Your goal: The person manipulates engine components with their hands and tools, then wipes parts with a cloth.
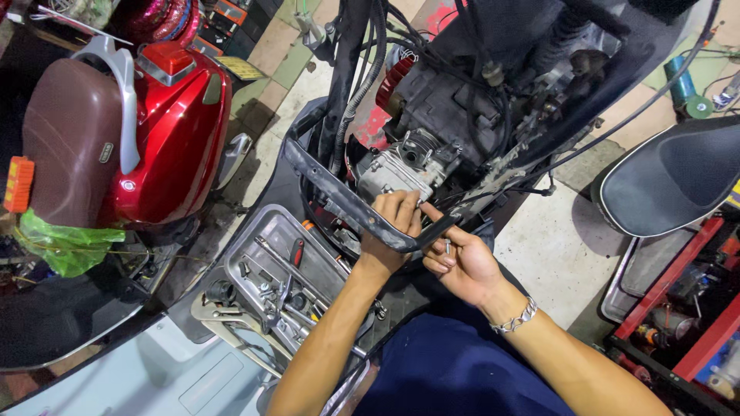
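A stripped scooter stands in front of me with its silver engine cylinder [405,166] exposed among black hoses and cables. My left hand [391,231] reaches over the black frame bar [339,194], fingers curled, with the fingertips against the cylinder's lower edge. Whatever they pinch is hidden. Just to its right, my right hand [461,266] is closed around a small metal bolt [447,246] and touches the left hand. A silver bracelet sits on my right wrist.
A metal tray [254,231] with wrenches, pliers and screwdrivers lies at lower left on the scooter's footboard. A red scooter [173,131] with a brown seat is parked to the left. A black seat [678,177] and a red tool cart [694,308] stand on the right.
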